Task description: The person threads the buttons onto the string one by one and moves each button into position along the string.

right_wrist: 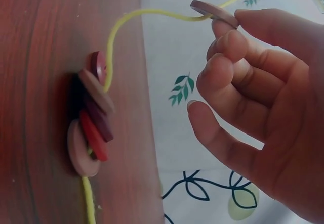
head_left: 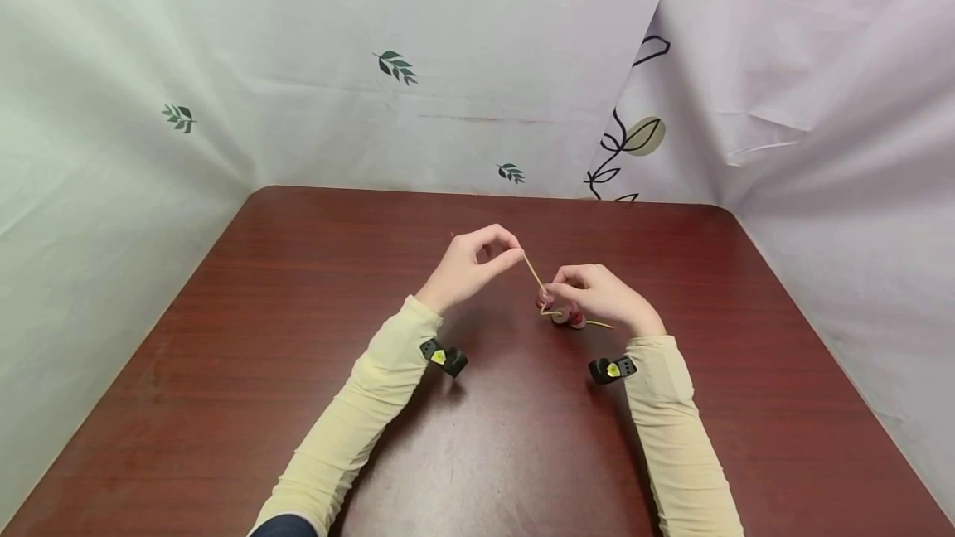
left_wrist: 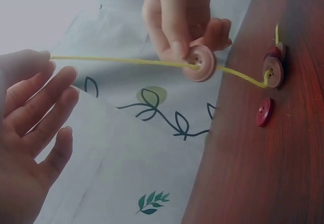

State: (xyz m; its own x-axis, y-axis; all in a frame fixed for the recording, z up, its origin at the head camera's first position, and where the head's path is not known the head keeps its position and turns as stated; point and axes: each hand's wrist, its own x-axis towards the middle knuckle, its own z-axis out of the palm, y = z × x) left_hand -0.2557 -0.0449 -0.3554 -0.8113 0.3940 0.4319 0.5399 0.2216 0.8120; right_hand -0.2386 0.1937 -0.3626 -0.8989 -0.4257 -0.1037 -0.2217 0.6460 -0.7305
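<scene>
My left hand (head_left: pixel 473 265) pinches the end of a yellow cord (left_wrist: pixel 116 60) between thumb and forefinger, its other fingers spread apart. A round pinkish button (left_wrist: pixel 206 66) is threaded on the cord, which runs through its holes. Thumb and fingers of my right hand (head_left: pixel 603 298) pinch that button by its edge, above the table. From there the cord drops to several threaded buttons, among them a red button (right_wrist: pixel 94 134) and a pale pink button (right_wrist: pixel 80 150), bunched together on the table. Close to them lies a dark red button (left_wrist: pixel 265 112), flat and off the cord.
Under both arms is a reddish-brown wooden table (head_left: pixel 462 454) with rounded far corners. White cloth (head_left: pixel 448 15) printed with leaves hangs behind it and along the sides. The cord's tail (head_left: pixel 600 324) lies on the table right of the bunch. Each wrist wears a black strap-on camera (head_left: pixel 444 356).
</scene>
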